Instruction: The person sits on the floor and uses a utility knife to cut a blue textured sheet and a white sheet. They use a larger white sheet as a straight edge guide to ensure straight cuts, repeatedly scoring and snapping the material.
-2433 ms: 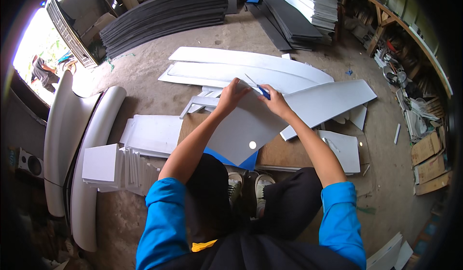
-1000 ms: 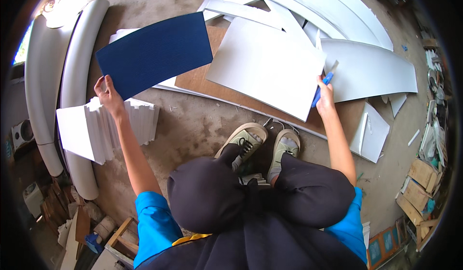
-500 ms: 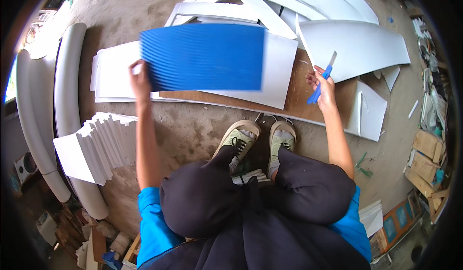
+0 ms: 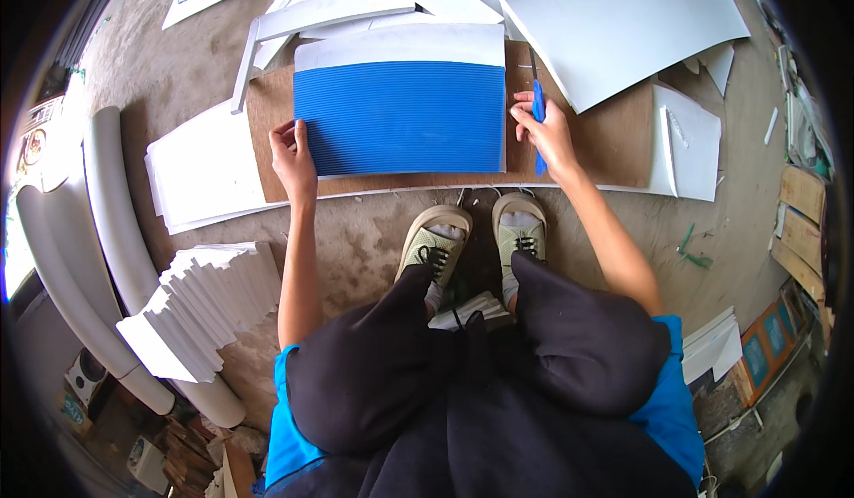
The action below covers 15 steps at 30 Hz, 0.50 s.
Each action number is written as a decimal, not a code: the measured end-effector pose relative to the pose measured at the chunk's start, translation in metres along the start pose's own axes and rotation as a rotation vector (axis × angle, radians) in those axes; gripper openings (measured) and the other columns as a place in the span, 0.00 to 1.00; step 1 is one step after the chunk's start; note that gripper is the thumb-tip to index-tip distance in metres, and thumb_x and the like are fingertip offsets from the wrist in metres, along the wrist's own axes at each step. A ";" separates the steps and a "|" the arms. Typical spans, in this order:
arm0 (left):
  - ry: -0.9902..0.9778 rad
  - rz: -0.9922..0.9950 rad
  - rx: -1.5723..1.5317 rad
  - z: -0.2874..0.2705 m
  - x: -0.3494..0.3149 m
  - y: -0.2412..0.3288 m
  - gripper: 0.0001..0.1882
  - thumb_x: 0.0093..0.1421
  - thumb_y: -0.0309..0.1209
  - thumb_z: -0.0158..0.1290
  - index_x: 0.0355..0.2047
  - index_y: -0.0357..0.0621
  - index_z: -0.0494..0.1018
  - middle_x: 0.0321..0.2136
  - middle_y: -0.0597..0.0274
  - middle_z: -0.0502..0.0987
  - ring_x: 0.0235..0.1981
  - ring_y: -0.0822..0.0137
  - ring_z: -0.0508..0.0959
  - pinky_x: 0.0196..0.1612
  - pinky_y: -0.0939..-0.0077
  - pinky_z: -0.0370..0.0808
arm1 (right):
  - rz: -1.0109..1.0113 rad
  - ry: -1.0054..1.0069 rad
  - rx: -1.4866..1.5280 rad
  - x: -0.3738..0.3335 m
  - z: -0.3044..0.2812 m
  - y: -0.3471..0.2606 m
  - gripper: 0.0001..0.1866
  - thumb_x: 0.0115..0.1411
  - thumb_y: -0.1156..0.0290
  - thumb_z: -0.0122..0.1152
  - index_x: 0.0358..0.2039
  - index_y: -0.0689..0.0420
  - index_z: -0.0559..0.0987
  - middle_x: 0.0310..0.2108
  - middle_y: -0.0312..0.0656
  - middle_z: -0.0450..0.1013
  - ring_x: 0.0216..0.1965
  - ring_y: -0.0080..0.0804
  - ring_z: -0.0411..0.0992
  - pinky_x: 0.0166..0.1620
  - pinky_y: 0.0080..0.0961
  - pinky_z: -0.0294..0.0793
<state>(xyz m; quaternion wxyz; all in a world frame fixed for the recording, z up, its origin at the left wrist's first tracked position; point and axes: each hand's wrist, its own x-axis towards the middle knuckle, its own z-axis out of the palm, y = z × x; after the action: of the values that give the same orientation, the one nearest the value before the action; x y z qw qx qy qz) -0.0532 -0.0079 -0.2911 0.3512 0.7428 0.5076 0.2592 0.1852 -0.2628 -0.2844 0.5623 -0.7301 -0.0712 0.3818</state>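
A blue ribbed rectangular sheet (image 4: 400,117) lies over a white sheet (image 4: 400,46), whose far strip shows beyond the blue edge. Both rest above a brown board (image 4: 614,147). My left hand (image 4: 295,156) pinches the blue sheet's near left edge, thumb on top. Beside the right edge, my right hand (image 4: 547,133) is closed round a blue utility knife (image 4: 539,111), its blade pointing away from me. The fingertips of that hand are close to the sheet's edge; whether they touch it I cannot tell.
To the left stand a stack of white pieces (image 4: 200,307) and long white rolls (image 4: 120,204). A large curved white panel (image 4: 632,27) lies far right, with white strips (image 4: 325,11) beyond the sheets. My shoes (image 4: 436,240) are just this side of the board.
The blue sheet has come down over the white sheet, and its edges now line up with it. My right hand has moved left to the sheet's right side, knife still held. The view has shifted.
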 end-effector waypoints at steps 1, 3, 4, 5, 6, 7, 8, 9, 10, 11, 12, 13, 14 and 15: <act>0.000 0.013 0.070 -0.001 -0.001 0.003 0.15 0.60 0.37 0.48 0.37 0.36 0.69 0.29 0.56 0.74 0.27 0.72 0.72 0.33 0.78 0.70 | -0.018 0.014 -0.022 0.003 0.001 0.000 0.14 0.53 0.74 0.57 0.39 0.62 0.70 0.28 0.39 0.71 0.19 0.19 0.67 0.23 0.16 0.64; -0.015 0.032 0.147 -0.003 -0.004 0.008 0.14 0.58 0.36 0.50 0.37 0.36 0.70 0.31 0.57 0.73 0.29 0.70 0.72 0.34 0.77 0.71 | 0.013 0.016 -0.015 0.005 0.001 0.000 0.15 0.51 0.73 0.60 0.39 0.63 0.70 0.28 0.38 0.72 0.19 0.19 0.67 0.24 0.16 0.65; -0.021 0.039 0.155 -0.004 -0.005 0.008 0.14 0.57 0.36 0.51 0.37 0.37 0.70 0.32 0.57 0.72 0.30 0.70 0.72 0.34 0.77 0.71 | 0.011 0.009 -0.024 0.006 0.003 -0.002 0.15 0.50 0.73 0.60 0.39 0.63 0.70 0.28 0.38 0.72 0.19 0.19 0.66 0.24 0.16 0.65; -0.028 0.046 0.162 -0.005 -0.006 0.009 0.14 0.56 0.36 0.52 0.37 0.37 0.71 0.33 0.57 0.71 0.30 0.70 0.72 0.34 0.76 0.71 | 0.009 0.004 -0.032 0.007 0.004 -0.003 0.16 0.50 0.72 0.60 0.38 0.63 0.70 0.28 0.38 0.72 0.19 0.19 0.66 0.24 0.16 0.65; -0.042 0.033 0.160 -0.005 -0.006 0.010 0.15 0.56 0.36 0.53 0.37 0.37 0.71 0.33 0.58 0.71 0.30 0.70 0.72 0.35 0.76 0.71 | -0.005 0.010 -0.058 0.008 0.004 -0.003 0.16 0.50 0.71 0.62 0.38 0.61 0.70 0.27 0.37 0.71 0.20 0.18 0.66 0.23 0.16 0.65; -0.051 0.018 0.161 -0.007 -0.006 0.009 0.16 0.55 0.36 0.54 0.38 0.37 0.71 0.33 0.58 0.71 0.30 0.70 0.72 0.35 0.76 0.71 | -0.001 0.016 -0.095 0.008 0.006 -0.004 0.16 0.50 0.70 0.62 0.38 0.61 0.71 0.26 0.37 0.71 0.20 0.18 0.66 0.23 0.16 0.66; -0.061 0.003 0.162 -0.008 -0.006 0.009 0.17 0.55 0.37 0.55 0.39 0.37 0.70 0.33 0.58 0.71 0.30 0.70 0.72 0.35 0.76 0.71 | 0.004 0.021 -0.132 0.008 0.007 -0.005 0.16 0.50 0.70 0.62 0.38 0.61 0.71 0.25 0.36 0.70 0.20 0.17 0.66 0.23 0.16 0.66; -0.061 0.005 0.165 -0.010 -0.006 0.009 0.18 0.54 0.38 0.55 0.39 0.37 0.70 0.34 0.58 0.70 0.30 0.70 0.71 0.35 0.76 0.71 | 0.008 0.027 -0.168 0.009 0.008 -0.006 0.16 0.49 0.69 0.62 0.37 0.60 0.71 0.25 0.35 0.70 0.20 0.17 0.66 0.23 0.16 0.66; -0.067 0.008 0.163 -0.009 -0.006 0.008 0.19 0.53 0.39 0.56 0.39 0.38 0.70 0.34 0.58 0.70 0.31 0.69 0.71 0.36 0.76 0.71 | 0.020 0.026 -0.163 0.009 0.006 -0.004 0.16 0.50 0.69 0.63 0.37 0.60 0.71 0.24 0.35 0.69 0.20 0.17 0.66 0.23 0.15 0.66; -0.073 0.011 0.162 -0.009 -0.007 0.008 0.21 0.52 0.40 0.57 0.40 0.38 0.70 0.34 0.58 0.69 0.32 0.69 0.71 0.36 0.76 0.71 | 0.031 0.025 -0.158 0.009 0.005 -0.001 0.16 0.50 0.68 0.63 0.37 0.60 0.70 0.23 0.34 0.69 0.20 0.17 0.66 0.22 0.15 0.67; -0.078 0.007 0.180 -0.007 -0.007 0.008 0.22 0.51 0.41 0.58 0.40 0.38 0.70 0.34 0.58 0.69 0.33 0.69 0.71 0.36 0.75 0.71 | 0.043 0.024 -0.153 0.010 0.003 0.001 0.16 0.50 0.67 0.63 0.37 0.60 0.70 0.22 0.34 0.68 0.20 0.17 0.66 0.22 0.15 0.67; -0.084 0.002 0.201 -0.007 -0.009 0.008 0.24 0.50 0.43 0.59 0.41 0.38 0.70 0.35 0.58 0.68 0.33 0.69 0.71 0.37 0.75 0.71 | 0.048 0.009 -0.138 0.010 0.003 0.002 0.16 0.50 0.67 0.63 0.37 0.60 0.70 0.22 0.33 0.68 0.20 0.17 0.66 0.22 0.14 0.67; -0.090 -0.003 0.222 -0.006 -0.010 0.009 0.26 0.48 0.44 0.59 0.41 0.39 0.70 0.35 0.58 0.68 0.34 0.68 0.70 0.37 0.74 0.71 | 0.052 -0.006 -0.124 0.009 0.003 0.002 0.16 0.50 0.67 0.62 0.37 0.60 0.70 0.22 0.33 0.67 0.20 0.17 0.66 0.22 0.14 0.67; -0.102 -0.009 0.214 -0.006 -0.011 0.009 0.28 0.47 0.45 0.60 0.42 0.38 0.69 0.36 0.58 0.68 0.35 0.68 0.70 0.38 0.73 0.71 | 0.057 -0.021 -0.109 0.009 0.003 0.003 0.16 0.51 0.67 0.62 0.36 0.60 0.70 0.22 0.33 0.67 0.20 0.16 0.66 0.22 0.14 0.67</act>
<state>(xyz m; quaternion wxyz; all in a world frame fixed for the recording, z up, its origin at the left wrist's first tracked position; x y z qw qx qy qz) -0.0563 -0.0183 -0.2809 0.2964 0.7860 0.5173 0.1637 0.1888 -0.2563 -0.2915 0.5096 -0.7573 -0.0770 0.4010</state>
